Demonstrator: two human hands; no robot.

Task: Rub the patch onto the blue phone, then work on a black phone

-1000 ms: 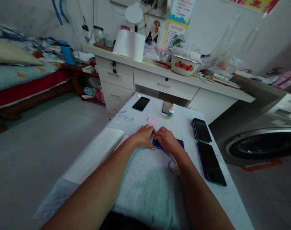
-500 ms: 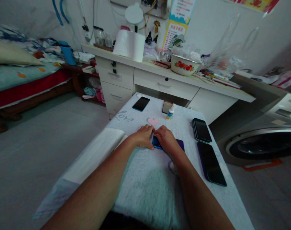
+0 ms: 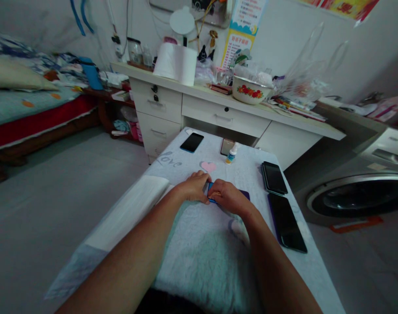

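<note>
On pale cloth [image 3: 192, 248], flat blue-purple phone [image 3: 245, 194], left fingers [image 3: 204, 177] gripping one end, right fingers [image 3: 218, 187] curled over it, grip unclear.

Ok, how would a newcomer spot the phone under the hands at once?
Find the cloth-covered table before the white desk. Near its middle, below the pink heart, a blue-purple phone lies with the left hand at its left end and the right hand across it. The other phones lie untouched; only this one has hands on it.
</note>
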